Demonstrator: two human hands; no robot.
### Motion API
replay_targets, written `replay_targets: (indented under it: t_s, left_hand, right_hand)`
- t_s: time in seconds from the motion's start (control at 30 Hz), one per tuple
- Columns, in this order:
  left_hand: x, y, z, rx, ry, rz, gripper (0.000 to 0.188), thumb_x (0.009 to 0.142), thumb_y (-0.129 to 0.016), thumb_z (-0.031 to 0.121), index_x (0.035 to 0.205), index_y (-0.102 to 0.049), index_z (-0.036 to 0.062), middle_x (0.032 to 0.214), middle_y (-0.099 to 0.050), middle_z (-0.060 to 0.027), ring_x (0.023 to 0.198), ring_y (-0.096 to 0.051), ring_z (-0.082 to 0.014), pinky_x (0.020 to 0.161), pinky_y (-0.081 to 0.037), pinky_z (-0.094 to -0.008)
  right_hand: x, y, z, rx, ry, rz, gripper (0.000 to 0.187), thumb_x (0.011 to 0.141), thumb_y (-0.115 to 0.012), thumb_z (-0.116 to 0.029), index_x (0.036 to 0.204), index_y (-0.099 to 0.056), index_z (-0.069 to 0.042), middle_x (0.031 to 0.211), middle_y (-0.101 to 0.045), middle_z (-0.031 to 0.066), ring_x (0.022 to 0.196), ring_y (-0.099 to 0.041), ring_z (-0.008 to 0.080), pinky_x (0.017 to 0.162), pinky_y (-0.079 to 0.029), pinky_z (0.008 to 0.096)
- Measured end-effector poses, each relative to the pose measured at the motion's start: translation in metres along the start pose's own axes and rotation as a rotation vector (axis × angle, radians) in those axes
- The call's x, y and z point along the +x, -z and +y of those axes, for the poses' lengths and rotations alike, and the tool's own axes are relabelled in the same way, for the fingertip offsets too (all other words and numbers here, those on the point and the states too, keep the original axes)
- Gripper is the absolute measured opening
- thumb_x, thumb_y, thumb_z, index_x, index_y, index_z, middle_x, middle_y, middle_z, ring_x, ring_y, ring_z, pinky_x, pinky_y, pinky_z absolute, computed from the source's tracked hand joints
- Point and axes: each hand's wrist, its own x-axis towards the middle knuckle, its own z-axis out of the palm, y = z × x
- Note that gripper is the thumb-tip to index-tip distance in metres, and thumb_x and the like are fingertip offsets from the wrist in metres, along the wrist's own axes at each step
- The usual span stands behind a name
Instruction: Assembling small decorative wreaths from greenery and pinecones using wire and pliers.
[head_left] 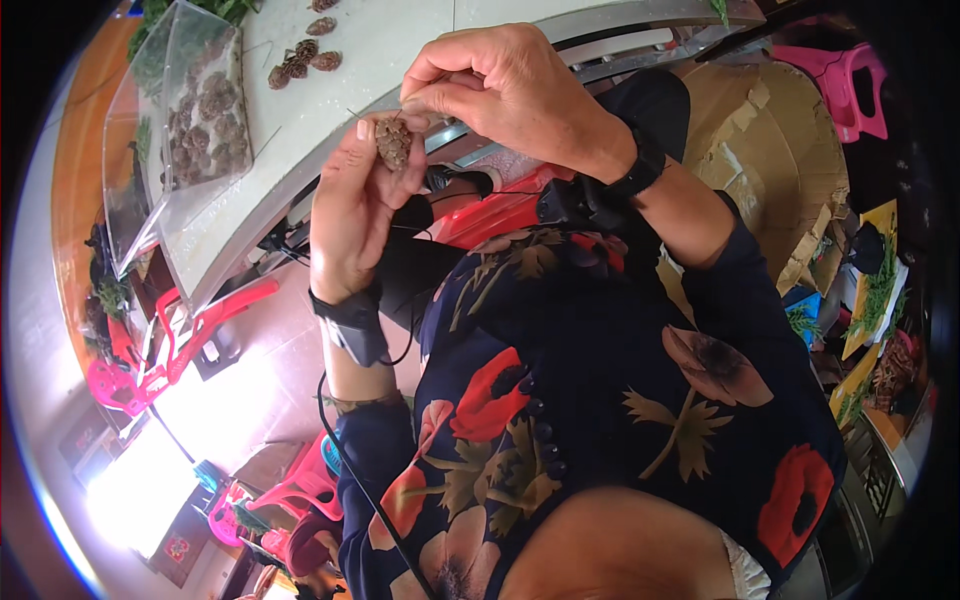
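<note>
Between the fingers of my left hand is a small brown pine cone, held near the table's edge. Just above it, my right hand is closed in a pinch. A thin dark strand, apparently wire, shows at the cone's top by the right fingertips; what exactly the pinch holds is too small to make out. Several loose pine cones lie on the white table beyond my left hand. More cones sit in a clear plastic bag on the table's left side.
Green foliage lies at the far left. A torn cardboard box stands to my right, with a pink stool behind it. Red-pink plastic chairs are on the left. A red item is below the table edge.
</note>
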Motion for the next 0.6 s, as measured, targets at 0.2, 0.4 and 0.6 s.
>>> replay_targets:
  t_s: [0.2, 0.4, 0.6]
  left_hand:
    - [0.027, 0.048, 0.005, -0.064, 0.034, -0.556, 0.040, 0.101, -0.042, 0.029, 0.108, -0.058, -0.0070, 0.079, -0.058, -0.0036, 0.061, -0.039, -0.0062, 0.053, -0.031, -0.0181]
    - [0.023, 0.035, 0.012, 0.353, -0.182, -0.339, 0.032, 0.095, -0.055, 0.024, 0.099, -0.064, -0.0063, 0.076, -0.056, -0.0005, 0.061, -0.036, -0.0050, 0.054, -0.027, -0.0172]
    - [0.020, 0.033, 0.007, 0.374, -0.161, -0.142, 0.026, 0.092, -0.060, 0.019, 0.099, -0.065, -0.0052, 0.075, -0.055, 0.0005, 0.062, -0.037, -0.0047, 0.056, -0.029, -0.0174]
  right_hand:
    - [0.013, 0.010, 0.001, 0.068, -0.003, -0.154, 0.011, 0.088, -0.064, -0.010, 0.090, -0.067, 0.000, 0.075, -0.068, 0.0038, 0.066, -0.060, 0.0058, 0.061, -0.048, 0.0199]
    - [0.030, -0.003, -0.001, 0.366, -0.292, -0.331, 0.021, 0.091, -0.063, -0.018, 0.096, -0.067, 0.001, 0.080, -0.066, 0.0017, 0.073, -0.060, 0.0060, 0.066, -0.048, 0.0203]
    - [0.037, -0.014, 0.005, 0.452, -0.306, -0.323, 0.021, 0.090, -0.064, -0.019, 0.098, -0.067, 0.000, 0.085, -0.065, 0.0005, 0.080, -0.059, 0.0070, 0.073, -0.047, 0.0218]
